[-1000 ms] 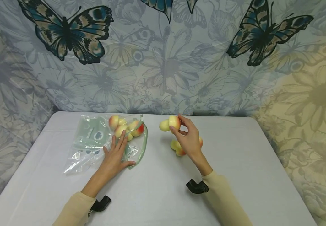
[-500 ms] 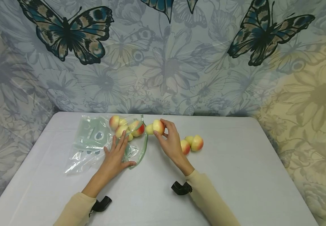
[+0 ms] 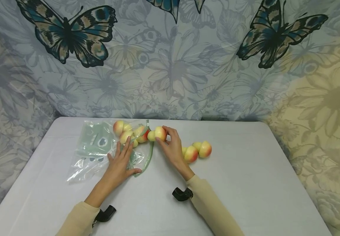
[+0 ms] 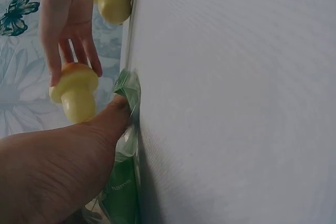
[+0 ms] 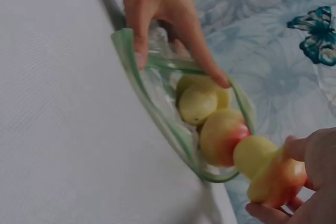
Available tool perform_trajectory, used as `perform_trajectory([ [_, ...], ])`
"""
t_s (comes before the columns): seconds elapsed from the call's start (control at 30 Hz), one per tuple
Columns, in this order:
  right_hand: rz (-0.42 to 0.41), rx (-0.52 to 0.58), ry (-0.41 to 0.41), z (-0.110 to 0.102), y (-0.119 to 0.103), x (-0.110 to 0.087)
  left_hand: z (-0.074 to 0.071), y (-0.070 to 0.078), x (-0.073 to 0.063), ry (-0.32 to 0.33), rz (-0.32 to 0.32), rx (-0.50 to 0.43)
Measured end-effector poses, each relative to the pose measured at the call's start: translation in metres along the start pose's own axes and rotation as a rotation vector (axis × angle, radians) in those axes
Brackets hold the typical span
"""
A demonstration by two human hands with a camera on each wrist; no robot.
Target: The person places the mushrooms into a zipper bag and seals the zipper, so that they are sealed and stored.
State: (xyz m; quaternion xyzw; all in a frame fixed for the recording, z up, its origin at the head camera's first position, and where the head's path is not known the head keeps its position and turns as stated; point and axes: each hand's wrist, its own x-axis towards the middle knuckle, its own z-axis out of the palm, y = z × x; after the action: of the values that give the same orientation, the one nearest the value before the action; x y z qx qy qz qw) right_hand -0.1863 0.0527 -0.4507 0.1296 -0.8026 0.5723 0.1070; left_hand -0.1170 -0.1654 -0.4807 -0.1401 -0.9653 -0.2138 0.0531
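My right hand [image 3: 172,149] pinches a yellow toy mushroom [image 3: 160,133] by its red-blushed cap, stem pointing left, at the mouth of a clear zip bag [image 3: 94,141]. In the right wrist view the mushroom's stem touches or nearly touches another toy mushroom [image 5: 223,137] inside the bag. Several yellow and red mushrooms lie together in the bag. My left hand [image 3: 119,167] rests on the bag with fingers spread and fairly straight; its thumb is at the green rim [image 5: 157,114]. The left hand's fingertips are partly hidden behind the bag film in the right wrist view.
Two more toy mushrooms, a nearer one [image 3: 191,154] and a farther-right one [image 3: 205,149], lie on the white table [image 3: 246,183] right of my right hand. A wall cloth [image 3: 173,82] with butterflies and flowers hangs behind the table's back edge.
My right hand has carried its mushroom left to the bag's mouth, revealing the two mushrooms on the table more fully. My left hand has stayed on the bag.
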Motion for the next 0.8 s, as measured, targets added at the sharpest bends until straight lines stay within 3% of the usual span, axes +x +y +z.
perform_trajectory([
  [0.43,0.042,0.029,-0.002,0.011,0.008,-0.002,-0.004,-0.001,-0.002,-0.007,0.005,0.019],
  [0.8,-0.004,-0.006,-0.017,0.021,0.012,-0.005,-0.002,0.003,0.0,0.032,0.008,0.122],
])
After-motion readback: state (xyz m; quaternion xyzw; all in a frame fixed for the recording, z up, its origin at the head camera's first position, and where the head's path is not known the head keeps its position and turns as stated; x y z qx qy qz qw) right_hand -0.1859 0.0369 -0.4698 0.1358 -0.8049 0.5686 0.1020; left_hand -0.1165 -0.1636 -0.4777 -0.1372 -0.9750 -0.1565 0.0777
